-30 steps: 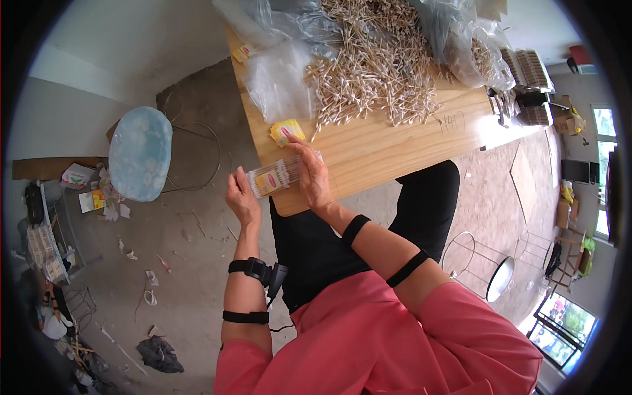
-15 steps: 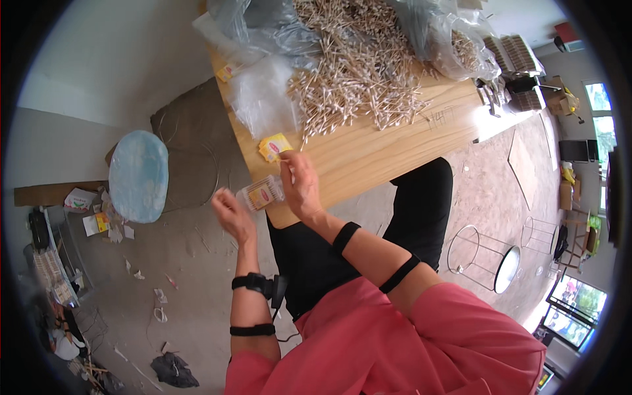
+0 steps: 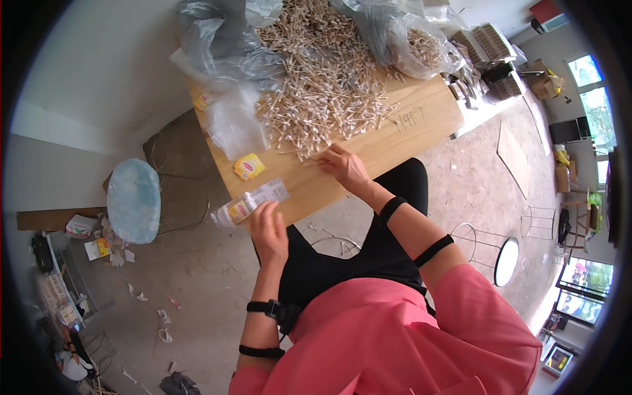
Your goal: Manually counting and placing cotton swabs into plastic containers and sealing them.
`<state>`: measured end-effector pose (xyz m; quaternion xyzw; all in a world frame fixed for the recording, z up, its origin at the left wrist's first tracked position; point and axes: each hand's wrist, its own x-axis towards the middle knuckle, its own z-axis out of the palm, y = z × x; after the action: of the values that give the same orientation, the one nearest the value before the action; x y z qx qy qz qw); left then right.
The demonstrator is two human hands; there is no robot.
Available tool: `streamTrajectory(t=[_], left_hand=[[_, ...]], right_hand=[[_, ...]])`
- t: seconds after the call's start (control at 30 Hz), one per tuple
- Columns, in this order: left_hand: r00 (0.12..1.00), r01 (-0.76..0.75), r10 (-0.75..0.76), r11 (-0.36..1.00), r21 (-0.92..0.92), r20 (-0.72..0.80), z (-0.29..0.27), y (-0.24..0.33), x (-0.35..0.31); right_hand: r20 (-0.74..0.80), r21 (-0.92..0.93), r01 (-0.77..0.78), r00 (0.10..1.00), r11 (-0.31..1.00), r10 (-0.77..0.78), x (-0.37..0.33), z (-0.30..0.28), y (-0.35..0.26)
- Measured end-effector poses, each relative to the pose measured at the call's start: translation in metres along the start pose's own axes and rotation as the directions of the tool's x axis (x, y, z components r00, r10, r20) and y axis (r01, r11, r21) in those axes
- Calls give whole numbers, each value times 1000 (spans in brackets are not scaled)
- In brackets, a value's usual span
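See the clear packet of cotton swabs (image 3: 247, 204) at nine o'clock from the middle of the view, askew across the corner of the wooden table (image 3: 306, 187), reaching past the side edge. Runs lengthwise from eight o'clock to two. Bears a yellow label (image 3: 237, 211) toward the eight-o'clock end; finishes toward two o'clock in a flatter, pale printed stretch of film. Have the left hand (image 3: 269, 237) at five o'clock from the packet, loosely spread, with fingertips overlapping its near edge; cannot tell whether touching. Have the right hand (image 3: 345, 168) at two o'clock from the packet, with fingers narrowed together at the near rim of the heap of loose cotton swabs (image 3: 322, 85); cannot tell whether pinching one. Find that heap at one o'clock from the packet, with sticks pointing every way. Note, between two and three o'clock from the heap, a clear plastic bag (image 3: 421, 49) with more swabs inside. Note a crumpled grey plastic bag (image 3: 227, 52) between nine and ten o'clock, and flat clear plastic sleeves (image 3: 236, 125) at eight. Spot small yellow cards (image 3: 249, 166), stacked, at twelve o'clock from the packet.
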<state>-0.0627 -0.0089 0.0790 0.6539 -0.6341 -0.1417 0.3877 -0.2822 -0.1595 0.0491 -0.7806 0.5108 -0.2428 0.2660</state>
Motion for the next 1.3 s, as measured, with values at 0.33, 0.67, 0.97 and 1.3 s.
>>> streamTrajectory(t=[0.33,0.67,0.97,1.3], left_hand=[[991,-50,35,992,113,129,78,27,62],[990,-133,123,975,181,61,74,0,25],[989,-133,116,966,220,91,90,10,36],[991,-125,110,965,232,77,87,8,37]], right_hand=[[-130,90,-53,989,995,65,-8,1,-6],[118,11,54,991,998,-55,-17,-8,-1],[-91,-41,-127,988,991,123,24,31,-38],[-75,59,-35,996,998,39,-15,-12,0]])
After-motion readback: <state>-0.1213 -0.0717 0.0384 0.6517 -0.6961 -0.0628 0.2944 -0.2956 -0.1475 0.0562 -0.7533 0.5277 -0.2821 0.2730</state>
